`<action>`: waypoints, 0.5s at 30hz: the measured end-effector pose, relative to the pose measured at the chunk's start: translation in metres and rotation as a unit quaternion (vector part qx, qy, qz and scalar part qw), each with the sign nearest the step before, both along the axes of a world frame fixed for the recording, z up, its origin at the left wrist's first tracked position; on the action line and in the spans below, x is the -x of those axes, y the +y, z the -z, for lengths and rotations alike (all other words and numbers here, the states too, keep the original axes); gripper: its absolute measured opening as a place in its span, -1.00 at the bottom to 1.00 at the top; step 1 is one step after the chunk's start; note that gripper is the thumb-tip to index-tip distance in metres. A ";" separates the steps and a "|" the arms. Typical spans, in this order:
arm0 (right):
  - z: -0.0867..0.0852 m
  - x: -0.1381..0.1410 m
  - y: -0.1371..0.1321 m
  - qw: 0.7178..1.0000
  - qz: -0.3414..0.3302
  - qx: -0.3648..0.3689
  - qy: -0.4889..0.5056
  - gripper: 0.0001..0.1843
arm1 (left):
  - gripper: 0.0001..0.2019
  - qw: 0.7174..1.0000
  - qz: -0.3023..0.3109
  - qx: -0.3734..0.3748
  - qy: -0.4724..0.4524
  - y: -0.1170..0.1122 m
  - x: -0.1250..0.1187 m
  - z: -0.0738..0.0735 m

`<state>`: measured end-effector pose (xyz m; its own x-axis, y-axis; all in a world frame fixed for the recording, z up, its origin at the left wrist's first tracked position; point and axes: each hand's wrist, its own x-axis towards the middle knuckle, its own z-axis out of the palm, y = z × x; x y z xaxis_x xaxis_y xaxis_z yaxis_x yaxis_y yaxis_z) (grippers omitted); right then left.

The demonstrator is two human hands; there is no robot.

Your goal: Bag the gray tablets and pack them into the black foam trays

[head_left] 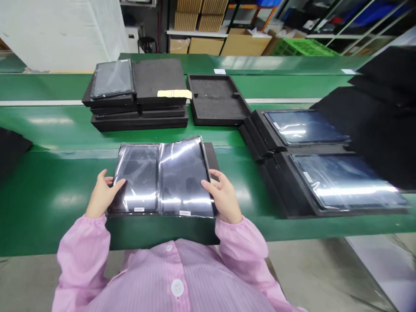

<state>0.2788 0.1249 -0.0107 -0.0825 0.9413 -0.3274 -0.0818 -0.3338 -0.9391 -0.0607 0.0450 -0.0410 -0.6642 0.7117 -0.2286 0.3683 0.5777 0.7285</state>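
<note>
Two dark glossy tablet screens in clear film lie side by side in front of me, each with a small white label at its lower edge. My left hand [102, 193] is closed on the outer edge of the left tablet screen [139, 173], thumb on top. On the other side, my right hand [225, 195] pinches the right edge of the right tablet screen [183, 177], thumb on its face and fingers behind. That screen sits slightly askew, its top right corner higher. Under them shows part of a black foam tray [212, 157].
Behind stand stacked black foam trays [159, 78] with a yellow paper strip [174, 93] and a film-covered tablet screen [113, 78] on top. Beside them is an open foam tray [218, 99]. More trays at right carry two screens [305, 126]. All rest on a green bench [58, 182].
</note>
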 end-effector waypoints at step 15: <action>0.036 0.111 -0.001 0.983 -0.153 -0.096 -0.037 -0.44 | -0.33 0.986 0.029 -0.083 -0.141 -0.008 0.016 0.021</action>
